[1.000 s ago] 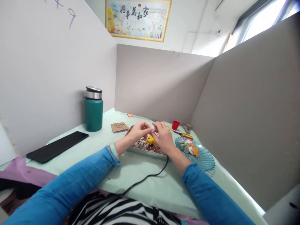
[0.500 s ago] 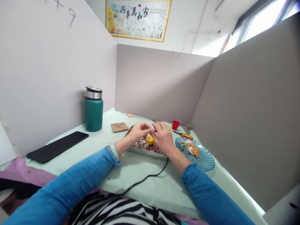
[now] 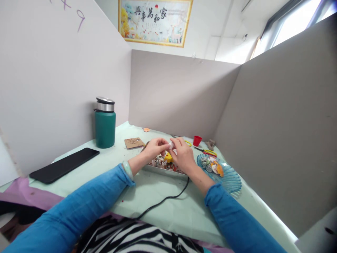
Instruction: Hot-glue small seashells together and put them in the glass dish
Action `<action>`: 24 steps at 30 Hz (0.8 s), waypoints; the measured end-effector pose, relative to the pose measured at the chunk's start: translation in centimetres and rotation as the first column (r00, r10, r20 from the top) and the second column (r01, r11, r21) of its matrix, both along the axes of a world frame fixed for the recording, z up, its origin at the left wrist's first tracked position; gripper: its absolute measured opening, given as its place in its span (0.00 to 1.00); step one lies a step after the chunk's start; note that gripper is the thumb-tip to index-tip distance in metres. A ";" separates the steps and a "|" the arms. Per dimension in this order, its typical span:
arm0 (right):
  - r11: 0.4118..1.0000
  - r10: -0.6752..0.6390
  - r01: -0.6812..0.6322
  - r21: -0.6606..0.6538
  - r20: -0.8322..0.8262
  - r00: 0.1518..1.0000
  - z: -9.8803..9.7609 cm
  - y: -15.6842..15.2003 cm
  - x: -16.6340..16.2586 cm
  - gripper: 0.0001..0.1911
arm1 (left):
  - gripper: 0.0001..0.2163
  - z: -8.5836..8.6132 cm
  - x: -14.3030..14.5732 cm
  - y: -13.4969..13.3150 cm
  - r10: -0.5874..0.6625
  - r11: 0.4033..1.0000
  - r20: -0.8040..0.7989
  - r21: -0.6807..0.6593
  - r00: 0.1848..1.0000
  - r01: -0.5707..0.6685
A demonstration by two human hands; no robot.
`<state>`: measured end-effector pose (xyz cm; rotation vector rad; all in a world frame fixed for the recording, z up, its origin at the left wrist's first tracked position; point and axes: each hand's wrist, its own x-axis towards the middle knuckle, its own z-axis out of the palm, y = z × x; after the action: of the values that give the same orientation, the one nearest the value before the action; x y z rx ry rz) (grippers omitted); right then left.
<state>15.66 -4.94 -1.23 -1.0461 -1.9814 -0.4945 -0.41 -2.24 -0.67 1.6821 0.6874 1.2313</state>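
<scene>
Above a metal tray (image 3: 160, 169) my two hands meet at a small whitish piece (image 3: 171, 144), too small to name for certain. My left hand (image 3: 156, 147) pinches at its left side, fingertips pressed together. From the right, my right hand (image 3: 183, 154) has thumb and fingers closed on the same piece. Below them the tray holds many small shell-like bits and a yellow object (image 3: 168, 157), partly covered by my right hand. The tray's far side is hidden behind my hands.
Right of the tray lies a blue glass plate (image 3: 231, 181) with shells (image 3: 215, 168). Scissors (image 3: 206, 151) and a red cup (image 3: 197, 141) sit behind it. Leftward are a brown card (image 3: 134, 142), a green bottle (image 3: 105, 128) and a black phone-like slab (image 3: 65, 165). A black cable (image 3: 163, 201) crosses the cloth.
Both hands stay over the tray with the whitish piece between them. Only the fingers and the piece have shifted very slightly.
</scene>
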 end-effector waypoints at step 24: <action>0.660 0.002 -0.604 -0.447 -0.803 0.596 1.1 0.5 -0.1 0.14 | 0.13 0.1 -0.3 0.3 -0.011 0.988 0.151 -0.151 0.989 0.034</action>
<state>15.58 -4.41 -0.12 -1.0067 -1.4792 0.8947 -0.73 -1.95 -0.54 1.4524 0.6526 1.2427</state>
